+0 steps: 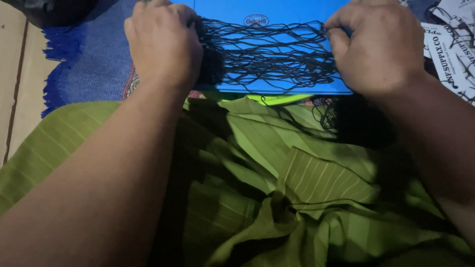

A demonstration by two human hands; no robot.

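Both hands work the same black net. From the head view, the left hand is curled shut on a bunched, dark wad of net at its left end, and the right hand is fisted on the strands at the right end. Between them the net is pulled out flat, a thin, loose, irregular mesh of dark threads. It lies across a blue board at the far middle. More net hangs in a dark heap at the near right, on green striped cloth. A blue fringed rug lies far left, printed papers far right.
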